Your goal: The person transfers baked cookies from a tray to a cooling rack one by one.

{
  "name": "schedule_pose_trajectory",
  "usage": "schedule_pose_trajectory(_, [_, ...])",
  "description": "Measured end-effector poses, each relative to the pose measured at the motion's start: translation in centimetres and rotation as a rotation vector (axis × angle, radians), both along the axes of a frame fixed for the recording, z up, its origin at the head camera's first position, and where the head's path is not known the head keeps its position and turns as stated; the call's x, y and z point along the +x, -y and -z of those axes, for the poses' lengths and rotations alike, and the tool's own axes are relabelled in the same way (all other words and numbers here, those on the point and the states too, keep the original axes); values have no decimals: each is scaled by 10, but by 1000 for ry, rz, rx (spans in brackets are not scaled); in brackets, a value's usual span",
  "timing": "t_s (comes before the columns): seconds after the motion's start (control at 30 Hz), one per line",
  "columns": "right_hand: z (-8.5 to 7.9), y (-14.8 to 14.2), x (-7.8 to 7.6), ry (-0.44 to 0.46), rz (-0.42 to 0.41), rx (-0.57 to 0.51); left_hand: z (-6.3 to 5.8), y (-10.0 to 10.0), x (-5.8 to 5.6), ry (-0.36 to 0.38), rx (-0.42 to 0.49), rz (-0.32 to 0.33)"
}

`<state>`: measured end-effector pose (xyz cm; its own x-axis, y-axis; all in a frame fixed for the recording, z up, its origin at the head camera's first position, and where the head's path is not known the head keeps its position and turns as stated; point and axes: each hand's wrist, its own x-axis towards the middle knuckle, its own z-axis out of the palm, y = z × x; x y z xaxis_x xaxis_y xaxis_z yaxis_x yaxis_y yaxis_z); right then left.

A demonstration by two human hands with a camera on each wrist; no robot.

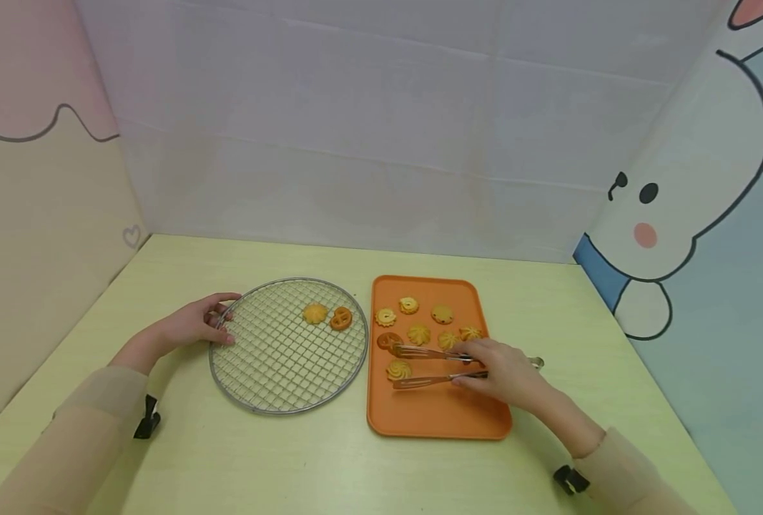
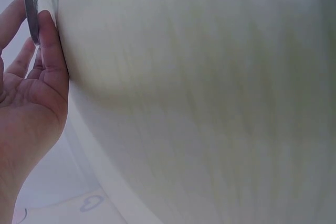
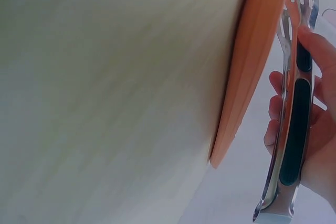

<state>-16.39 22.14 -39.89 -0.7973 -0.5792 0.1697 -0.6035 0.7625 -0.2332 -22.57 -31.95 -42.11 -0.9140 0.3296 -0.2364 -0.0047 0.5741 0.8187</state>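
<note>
My left hand [image 1: 194, 323] holds the left rim of a round wire cooling rack [image 1: 278, 357], with thumb and fingers around its edge; the left wrist view also shows the rim between the fingers. On the rack lie a scalloped cookie [image 1: 314, 313] and a pretzel-shaped cookie [image 1: 341, 318]. In my right hand [image 1: 506, 372] is a pair of metal tongs [image 3: 295, 129] with dark grip pads. Its arms are spread low over an orange tray [image 1: 439, 418]. Between the tong tips lies a round swirl cookie [image 1: 398, 370], and the upper tip overlaps a brown pretzel cookie [image 1: 389, 340].
Several more cookies sit on the tray, among them a ring cookie [image 1: 409, 305], a dotted round one [image 1: 442, 315] and a swirl one [image 1: 418, 334]. The tray stands just right of the rack on a pale table [image 1: 259, 465]. Printed wall panels [image 1: 381, 143] enclose the back and sides.
</note>
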Motion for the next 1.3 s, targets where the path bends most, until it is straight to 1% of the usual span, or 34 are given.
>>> schedule_pose_trajectory(0.27, [0,3,-3,32,-18,13,3,2,-2,1,4,2])
schedule_pose_trajectory(0.43, [1,4,-4,44,-34,13,1,1,-1,7,5,0])
schedule_pose_trajectory(0.6, [1,5,-5,47,-29,21,1,1,-1,5,9,6])
schedule_pose_trajectory(0.87, [2,6,-5,1,-45,28,1,1,-1,9,15,4])
schedule_pose_trajectory(1.07, [6,5,-7,-29,-54,25,3,2,-2,16,12,0])
schedule_pose_trajectory(1.3, [8,5,-10,-64,-62,15,3,2,-2,16,13,1])
